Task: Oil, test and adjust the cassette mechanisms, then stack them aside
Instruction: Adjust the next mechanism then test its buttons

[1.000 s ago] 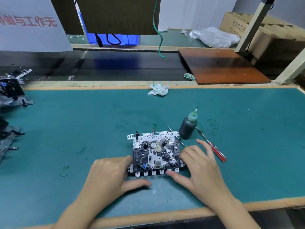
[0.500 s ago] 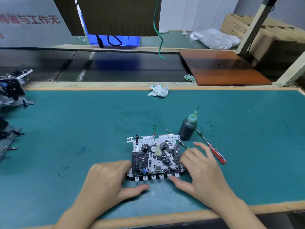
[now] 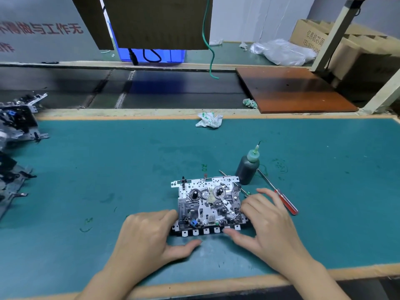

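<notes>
A silver and black metal cassette mechanism (image 3: 208, 205), flat with two reel hubs facing up and a row of white-tipped keys along its near edge, lies on the teal work mat (image 3: 108, 169) between the person's two hands. The left hand (image 3: 149, 237) rests against the mechanism's left side, its fingers curled round that edge and its thumb stretched out on the mat just in front of the keys. The right hand (image 3: 268, 221) holds the right side in the same way, fingers bent over the edge and onto the top plate, thumb reaching in along the key row toward the left thumb; the two thumbs are near each other but apart. Just beyond the right hand's fingertips stands a dark grey plastic oil bottle (image 3: 248, 167) with a pale green needle cap, upright and touching or nearly touching the mechanism's far right corner. Beside that hand's outer edge lies a slim screwdriver with a red translucent handle (image 3: 279, 194), its shaft passing behind the bottle. Well beyond both hands, at the mat's far edge, sits a crumpled white and green wrapper (image 3: 208, 120). Far out to the left of the left hand, more grey metal mechanisms (image 3: 17, 124) are heaped at the mat's edge.
</notes>
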`<state>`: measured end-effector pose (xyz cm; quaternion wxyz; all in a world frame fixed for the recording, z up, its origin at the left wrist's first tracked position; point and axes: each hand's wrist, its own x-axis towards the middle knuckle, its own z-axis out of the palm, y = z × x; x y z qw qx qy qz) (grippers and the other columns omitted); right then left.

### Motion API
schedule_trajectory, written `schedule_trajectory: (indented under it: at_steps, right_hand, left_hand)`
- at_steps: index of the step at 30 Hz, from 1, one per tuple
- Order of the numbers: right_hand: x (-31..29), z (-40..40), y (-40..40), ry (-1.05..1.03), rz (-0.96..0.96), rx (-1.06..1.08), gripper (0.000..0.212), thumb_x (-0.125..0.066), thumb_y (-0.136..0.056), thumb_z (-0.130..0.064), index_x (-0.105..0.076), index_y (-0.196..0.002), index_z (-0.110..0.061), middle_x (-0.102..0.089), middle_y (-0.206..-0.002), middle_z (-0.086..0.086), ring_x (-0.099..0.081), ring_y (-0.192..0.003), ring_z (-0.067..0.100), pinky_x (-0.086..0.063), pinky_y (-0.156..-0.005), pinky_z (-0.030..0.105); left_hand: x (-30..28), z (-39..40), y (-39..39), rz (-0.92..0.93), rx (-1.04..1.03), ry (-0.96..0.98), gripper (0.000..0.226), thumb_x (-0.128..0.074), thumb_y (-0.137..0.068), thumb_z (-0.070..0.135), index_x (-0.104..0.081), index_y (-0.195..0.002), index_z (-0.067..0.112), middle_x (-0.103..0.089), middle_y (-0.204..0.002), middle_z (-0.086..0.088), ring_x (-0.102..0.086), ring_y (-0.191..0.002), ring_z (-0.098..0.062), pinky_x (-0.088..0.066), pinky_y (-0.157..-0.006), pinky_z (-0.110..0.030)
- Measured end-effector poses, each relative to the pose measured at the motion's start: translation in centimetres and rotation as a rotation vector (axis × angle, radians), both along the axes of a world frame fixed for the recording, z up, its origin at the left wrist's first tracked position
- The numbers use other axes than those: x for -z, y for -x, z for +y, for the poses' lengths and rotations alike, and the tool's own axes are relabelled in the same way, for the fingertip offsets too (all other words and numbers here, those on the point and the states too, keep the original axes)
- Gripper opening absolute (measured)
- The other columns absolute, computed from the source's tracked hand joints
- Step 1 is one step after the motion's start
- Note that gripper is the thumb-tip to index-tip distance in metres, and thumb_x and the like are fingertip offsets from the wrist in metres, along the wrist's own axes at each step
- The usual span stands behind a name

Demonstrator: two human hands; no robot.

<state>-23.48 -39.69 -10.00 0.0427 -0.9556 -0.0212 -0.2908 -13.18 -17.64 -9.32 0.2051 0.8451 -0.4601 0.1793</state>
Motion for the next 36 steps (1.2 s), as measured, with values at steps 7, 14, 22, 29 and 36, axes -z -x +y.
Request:
schedule_trajectory:
  at_steps: [7, 14, 22, 29, 36]
  right_hand:
    - [0.0, 0.1, 0.2, -0.102, 0.047, -0.077, 0.055, -0.059, -0.074, -0.064, -0.056, -0.063, -0.01, -0.05, -0.065, -0.002, -0.05, -0.062, 0.019, -0.038, -0.097, 0.034]
    - [0.2, 0.0, 0.1, -0.066, 0.027, -0.047, 0.05, -0.058, -0.078, -0.058, -0.057, -0.061, -0.011, -0.054, -0.065, -0.002, -0.054, -0.061, 0.019, -0.039, -0.094, 0.033]
    - [-0.1, 0.6, 0.4, -0.099, 0.077, -0.117, 0.045, -0.059, -0.079, -0.054, -0.056, -0.063, -0.012, -0.054, -0.067, -0.003, -0.053, -0.07, 0.019, -0.039, -0.093, 0.031]
    - [-0.2, 0.8, 0.2, -0.065, 0.073, -0.055, 0.044, -0.055, -0.081, -0.048, -0.055, -0.063, -0.008, -0.053, -0.066, 0.001, -0.051, -0.066, 0.023, -0.039, -0.085, 0.031]
    - [-0.3, 1.0, 0.2, -0.098, 0.068, -0.07, 0.049, -0.06, -0.076, -0.057, -0.055, -0.062, -0.01, -0.051, -0.066, -0.001, -0.049, -0.065, 0.021, -0.04, -0.077, 0.028]
  left_hand:
    - [0.1, -0.1, -0.2, -0.012, -0.068, 0.027, 0.054, -0.053, -0.071, 0.06, -0.037, -0.044, 0.016, -0.035, -0.035, 0.002, -0.037, -0.028, -0.019, -0.023, -0.038, -0.016]
    - [0.0, 0.1, 0.0, 0.015, -0.001, 0.052, 0.055, -0.059, -0.067, 0.063, -0.037, -0.044, 0.017, -0.034, -0.035, 0.004, -0.036, -0.029, -0.018, -0.028, -0.036, -0.017]
    - [-0.3, 0.3, 0.0, 0.103, -0.075, 0.039, 0.07, -0.042, -0.073, 0.079, -0.042, -0.045, 0.015, -0.039, -0.034, 0.004, -0.042, -0.029, -0.019, -0.035, -0.032, -0.024]
    - [-0.2, -0.3, 0.6, 0.099, -0.19, 0.008, 0.065, -0.05, -0.058, 0.079, -0.038, -0.041, 0.018, -0.036, -0.031, 0.002, -0.042, -0.028, -0.019, -0.03, -0.033, -0.023]
    - [-0.1, -0.2, 0.0, 0.027, -0.145, 0.047, 0.079, -0.034, -0.073, 0.086, -0.039, -0.04, 0.014, -0.035, -0.031, 0.001, -0.04, -0.027, -0.019, -0.025, -0.035, -0.02]
